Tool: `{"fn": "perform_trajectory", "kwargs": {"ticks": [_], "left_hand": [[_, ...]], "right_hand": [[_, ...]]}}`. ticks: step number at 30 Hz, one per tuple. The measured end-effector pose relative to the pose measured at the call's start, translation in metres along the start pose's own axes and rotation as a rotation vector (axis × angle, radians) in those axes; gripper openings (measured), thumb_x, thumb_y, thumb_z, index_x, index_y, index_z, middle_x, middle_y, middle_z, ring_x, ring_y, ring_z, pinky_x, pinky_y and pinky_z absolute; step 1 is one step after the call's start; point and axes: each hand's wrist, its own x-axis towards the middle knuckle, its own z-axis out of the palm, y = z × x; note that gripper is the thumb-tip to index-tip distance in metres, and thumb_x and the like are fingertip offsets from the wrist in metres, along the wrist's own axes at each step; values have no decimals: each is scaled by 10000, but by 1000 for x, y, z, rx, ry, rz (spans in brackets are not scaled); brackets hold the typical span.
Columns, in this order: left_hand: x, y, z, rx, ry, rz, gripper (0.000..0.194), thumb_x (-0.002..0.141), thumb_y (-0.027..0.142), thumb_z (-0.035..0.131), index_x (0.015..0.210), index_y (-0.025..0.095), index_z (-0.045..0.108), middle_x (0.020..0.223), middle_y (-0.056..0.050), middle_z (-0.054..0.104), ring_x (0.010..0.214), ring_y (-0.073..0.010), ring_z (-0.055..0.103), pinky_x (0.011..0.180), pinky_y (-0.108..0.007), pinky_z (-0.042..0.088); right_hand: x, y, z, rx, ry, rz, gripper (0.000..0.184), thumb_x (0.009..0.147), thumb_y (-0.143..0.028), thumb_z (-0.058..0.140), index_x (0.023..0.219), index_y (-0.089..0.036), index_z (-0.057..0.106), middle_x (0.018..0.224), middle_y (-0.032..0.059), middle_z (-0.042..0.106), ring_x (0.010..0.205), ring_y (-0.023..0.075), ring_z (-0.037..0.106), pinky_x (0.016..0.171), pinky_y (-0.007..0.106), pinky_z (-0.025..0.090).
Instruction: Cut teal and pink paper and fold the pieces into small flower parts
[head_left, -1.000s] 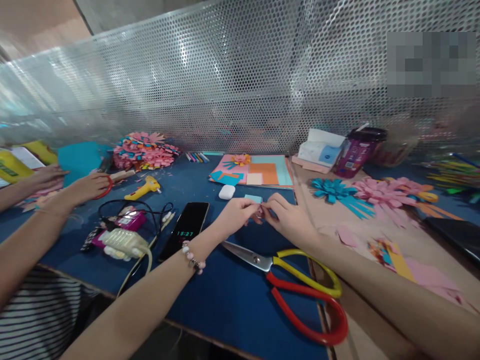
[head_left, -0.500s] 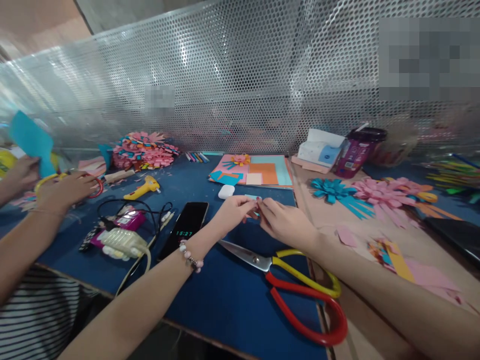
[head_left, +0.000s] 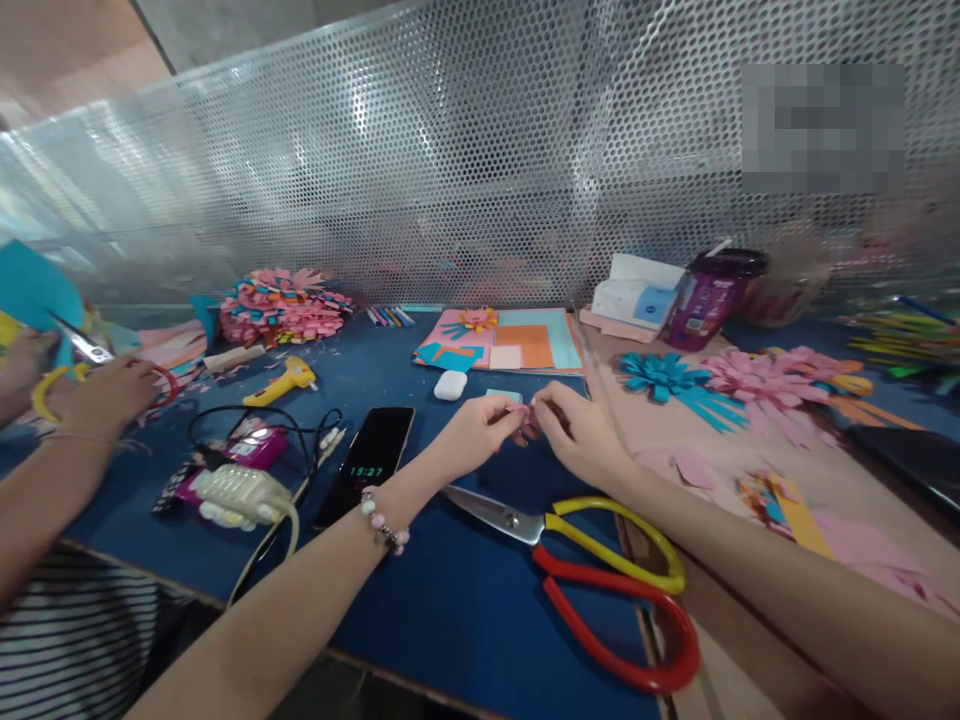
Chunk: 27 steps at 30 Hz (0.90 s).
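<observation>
In the head view, we note the left hand (head_left: pixel 480 430) and right hand (head_left: pixel 576 428) near one another over the blue surface (head_left: pixel 465 620), a slight gap now showing where their fingertips met half a second ago. The fingers of each are bent and drawn together; we cannot tell whether they pinch anything. A light blue slip (head_left: pixel 504 396) shows just beyond the left hand. The large scissors (head_left: pixel 541 530) lie unmoved, nearer us. A co-worker's scissors (head_left: pixel 91 350) now overlap a teal sheet (head_left: pixel 37 285).
</observation>
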Motion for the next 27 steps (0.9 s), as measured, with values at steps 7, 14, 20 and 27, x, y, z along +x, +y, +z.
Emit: {"fn": "perform_trajectory", "kwargs": {"ticks": [7,14,20,27], "left_hand": [[-3,3,-7,22,-118,-7,246,848,328,448,852,127,589,804,-63,660,659,-98,569,550,-197,398],[-3,2,-8,-34,-123,-72,273,826,361,477,889,122,593,806,-76,653,683,-121,577,520,-205,391],[-4,6,-3,-154,-29,-74,228,796,327,530,881,121,582,754,-53,626,664,-109,559,505,-196,358],[-5,8,-5,-119,-78,-72,223,812,331,502,848,126,583,815,-75,659,708,-120,579,532,-206,357]], "right_hand": [[2,-3,-7,148,-200,-24,252,891,-230,357,646,-183,397,586,-37,447,546,88,419,530,221,312],[-2,-6,-4,166,-180,-13,241,878,-231,375,642,-185,391,592,-34,430,542,91,397,520,222,305],[-3,-6,-2,188,-101,-19,216,871,-205,374,656,-187,383,618,-30,431,558,92,397,534,225,314],[-2,-5,-6,237,-139,-9,250,905,-231,335,679,-180,431,640,-27,457,602,95,436,579,229,332]]}}
